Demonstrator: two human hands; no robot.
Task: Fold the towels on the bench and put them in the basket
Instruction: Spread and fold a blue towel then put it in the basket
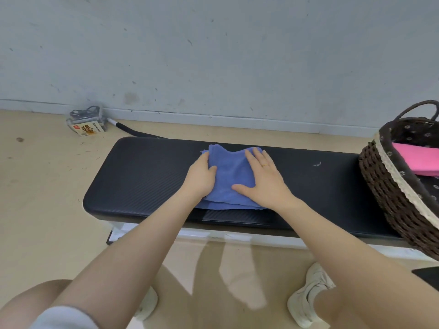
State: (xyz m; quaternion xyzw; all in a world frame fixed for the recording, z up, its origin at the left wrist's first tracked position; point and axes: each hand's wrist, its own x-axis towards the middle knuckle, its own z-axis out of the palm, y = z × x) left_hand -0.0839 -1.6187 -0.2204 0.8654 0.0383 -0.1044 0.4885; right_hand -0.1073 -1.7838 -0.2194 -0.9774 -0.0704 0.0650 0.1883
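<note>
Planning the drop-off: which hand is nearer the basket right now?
Right. The right hand lies flat on the blue towel, on the side toward the basket; the left hand grips the towel's far side.

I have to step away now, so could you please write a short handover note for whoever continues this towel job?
Left hand: grips the left edge of the blue towel, fingers curled on it.
Right hand: flat, palm down, pressing the towel's right part.
Blue towel: partly folded, lying mid-bench, its layers uneven at the near edge.
Basket: on the right end of the bench, with a pink towel already inside.
Done: pink towel in the basket.
Left: finish folding the blue towel, then put it in the basket. No other towel shows on the bench.
</note>
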